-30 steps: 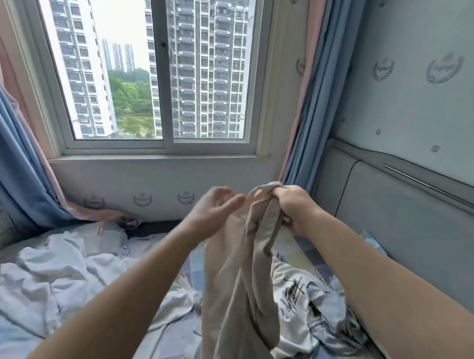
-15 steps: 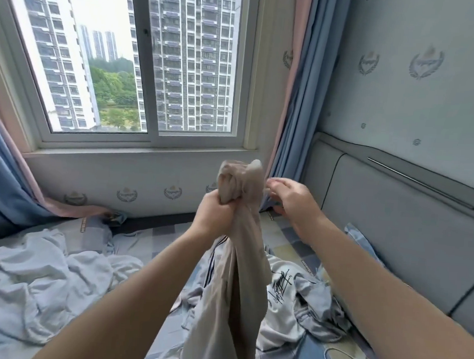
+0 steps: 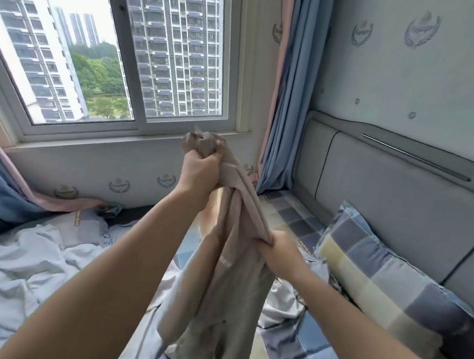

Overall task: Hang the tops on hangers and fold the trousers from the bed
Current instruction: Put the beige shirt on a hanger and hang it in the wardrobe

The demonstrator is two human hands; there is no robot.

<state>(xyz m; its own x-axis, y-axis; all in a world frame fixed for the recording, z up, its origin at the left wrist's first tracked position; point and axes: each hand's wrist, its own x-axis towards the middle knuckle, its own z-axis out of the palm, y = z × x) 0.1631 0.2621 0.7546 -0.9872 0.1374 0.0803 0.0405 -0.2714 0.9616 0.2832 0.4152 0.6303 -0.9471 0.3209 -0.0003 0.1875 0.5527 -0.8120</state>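
Note:
A beige garment (image 3: 224, 284) hangs in front of me above the bed. My left hand (image 3: 200, 171) grips its bunched top end high up, near the window sill. My right hand (image 3: 278, 251) grips an edge of the same garment lower down and to the right, so the cloth runs taut between the two hands. The rest of it drops in loose folds towards the bed. White and pale clothes (image 3: 280, 307) lie crumpled on the checked sheet below, partly hidden by the garment and my arms.
A checked pillow (image 3: 385, 277) leans against the grey padded headboard (image 3: 396, 194) on the right. A crumpled pale duvet (image 3: 25, 271) covers the left of the bed. Ahead are the window (image 3: 127, 56) and blue curtains (image 3: 288, 99).
My left hand took hold of the garment's top and raised it. My right hand let go of the top, moved down and right, and now grips a lower edge.

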